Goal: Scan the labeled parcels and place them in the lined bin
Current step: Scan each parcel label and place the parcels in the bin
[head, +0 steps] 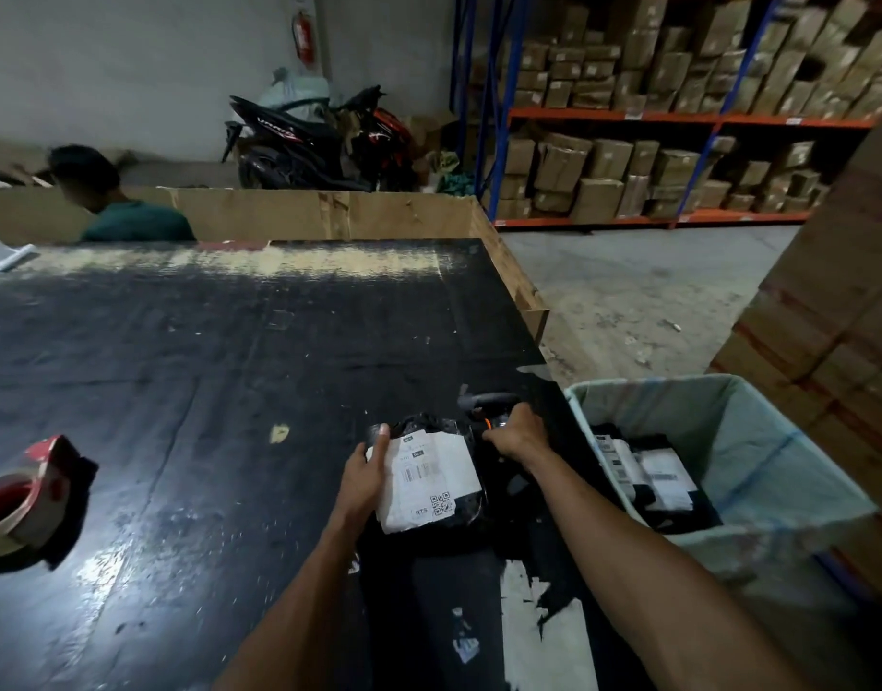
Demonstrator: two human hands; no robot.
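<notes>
Table [229, 366] across the view; lined bin [758, 441] just beside its right edge, holding parcels [666, 478]. Near that edge, on the table, parcel [429, 476], label up. Left hand [366, 473] gripping its left edge, thumb on top. Right hand [514, 436] curled round scanner [486, 403].

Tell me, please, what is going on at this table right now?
A person is working through parcels at a black table. Their left hand holds a black parcel by its left edge, white label facing up. Their right hand grips what looks like a handheld scanner just beyond it. The lined bin to the right already holds several labelled parcels. This one has not gone in yet. A tape roll sits at the table's left.
</notes>
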